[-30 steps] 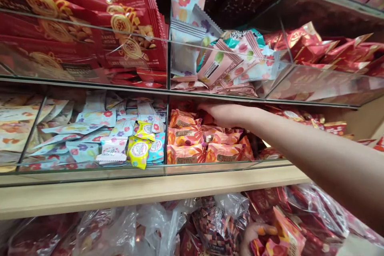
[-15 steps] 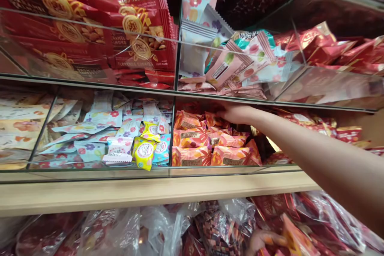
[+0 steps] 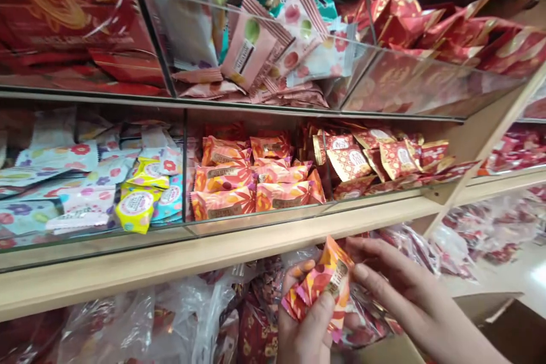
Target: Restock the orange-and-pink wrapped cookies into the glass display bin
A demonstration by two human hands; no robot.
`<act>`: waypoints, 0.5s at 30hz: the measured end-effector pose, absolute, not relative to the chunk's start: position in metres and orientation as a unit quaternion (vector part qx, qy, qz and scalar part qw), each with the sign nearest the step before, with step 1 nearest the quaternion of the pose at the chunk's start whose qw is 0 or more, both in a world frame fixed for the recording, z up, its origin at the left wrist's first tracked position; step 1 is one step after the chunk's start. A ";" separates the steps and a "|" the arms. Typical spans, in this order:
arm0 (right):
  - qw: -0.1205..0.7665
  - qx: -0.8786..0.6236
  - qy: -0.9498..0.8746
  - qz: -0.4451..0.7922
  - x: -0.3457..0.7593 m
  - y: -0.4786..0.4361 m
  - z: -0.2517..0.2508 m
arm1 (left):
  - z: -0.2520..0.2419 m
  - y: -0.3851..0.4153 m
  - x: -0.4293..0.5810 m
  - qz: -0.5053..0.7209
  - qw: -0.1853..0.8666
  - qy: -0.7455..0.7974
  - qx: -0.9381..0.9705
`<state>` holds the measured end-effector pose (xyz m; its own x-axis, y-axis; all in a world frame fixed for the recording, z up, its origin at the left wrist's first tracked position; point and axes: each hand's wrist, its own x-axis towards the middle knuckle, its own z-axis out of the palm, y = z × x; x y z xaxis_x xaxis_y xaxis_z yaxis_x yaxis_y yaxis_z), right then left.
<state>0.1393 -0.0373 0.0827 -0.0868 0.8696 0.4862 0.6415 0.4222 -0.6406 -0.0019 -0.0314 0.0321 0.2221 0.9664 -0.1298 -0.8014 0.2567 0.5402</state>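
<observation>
Below the shelf edge, my left hand (image 3: 311, 324) is closed around a small bunch of orange-and-pink snack packets (image 3: 330, 276), its thumb pressed across the front one. My right hand (image 3: 401, 290) reaches in from the right, fingers stretched out and apart, its tips at the right edge of these packets. Whether those tips touch the wrapper is hard to tell. On the shelf above, matching orange packets (image 3: 226, 202) lie in stacked rows inside a clear-fronted compartment.
White floral packets (image 3: 60, 156) and yellow ones (image 3: 136, 205) fill the compartment at left; red-and-gold packets (image 3: 350, 159) are at right. Pink packets (image 3: 247, 45) stand above. A wooden shelf edge (image 3: 128, 273) runs across, over clear plastic bags (image 3: 128, 318). A cardboard box (image 3: 490, 318) is at lower right.
My right hand has come out of the shelf, down to the packets in my left hand. My left hand has risen further into view. The view has shifted right.
</observation>
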 end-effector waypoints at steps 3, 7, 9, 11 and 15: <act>0.465 -0.535 -0.652 0.270 0.144 -0.035 0.061 | 0.036 -0.032 0.005 0.588 0.749 0.235 0.192; 0.549 -0.492 -0.528 0.422 0.143 -0.033 0.063 | 0.031 -0.032 0.015 0.588 0.739 0.251 0.212; 0.571 -0.483 -0.461 0.478 0.139 -0.038 0.061 | 0.022 -0.031 0.021 0.603 0.719 0.267 0.221; 0.567 -0.492 -0.435 0.496 0.135 -0.045 0.056 | 0.010 -0.030 0.029 0.644 0.667 0.286 0.242; 0.589 -0.501 -0.520 0.363 0.133 -0.045 0.067 | -0.006 -0.025 0.039 0.683 0.633 0.294 0.218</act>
